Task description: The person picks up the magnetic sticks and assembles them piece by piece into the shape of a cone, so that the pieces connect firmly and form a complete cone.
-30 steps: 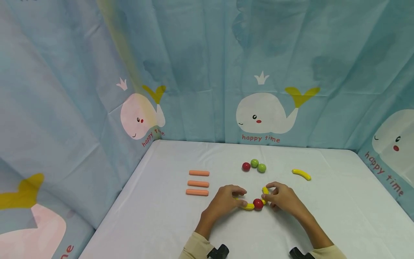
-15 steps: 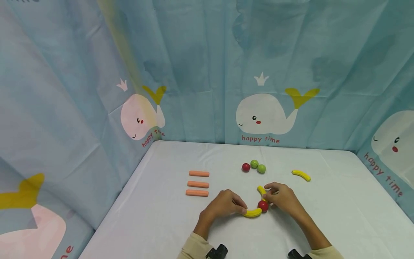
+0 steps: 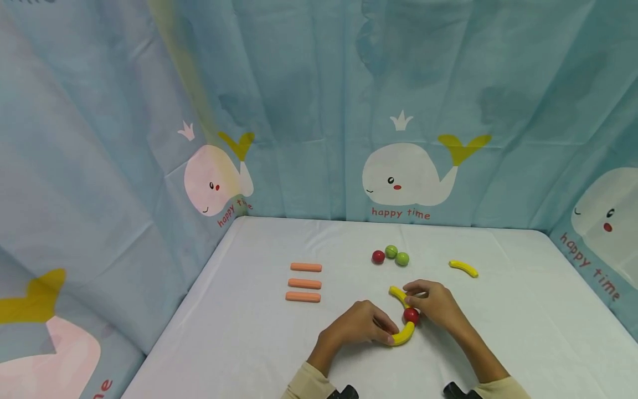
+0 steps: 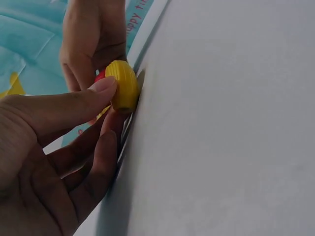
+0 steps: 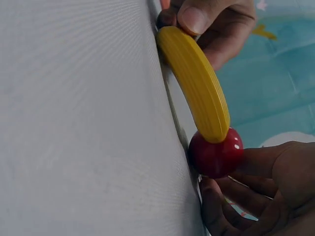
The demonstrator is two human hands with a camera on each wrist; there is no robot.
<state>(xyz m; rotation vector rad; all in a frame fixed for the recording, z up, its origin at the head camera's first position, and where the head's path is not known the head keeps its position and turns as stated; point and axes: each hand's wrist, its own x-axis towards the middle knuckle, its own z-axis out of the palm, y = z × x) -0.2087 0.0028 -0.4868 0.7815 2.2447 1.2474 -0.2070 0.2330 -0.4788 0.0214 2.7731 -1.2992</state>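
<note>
Banana (image 3: 397,293) at the right hand (image 3: 433,304) looks pinched (it's partly hidden).

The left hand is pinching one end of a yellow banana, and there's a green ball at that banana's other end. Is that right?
Not quite: the ball is red, not green, as the right wrist view shows. The left hand does pinch the yellow banana.

Plain beige sleeves (image 3: 308,381) with small black wrist cameras (image 3: 347,393)
</note>
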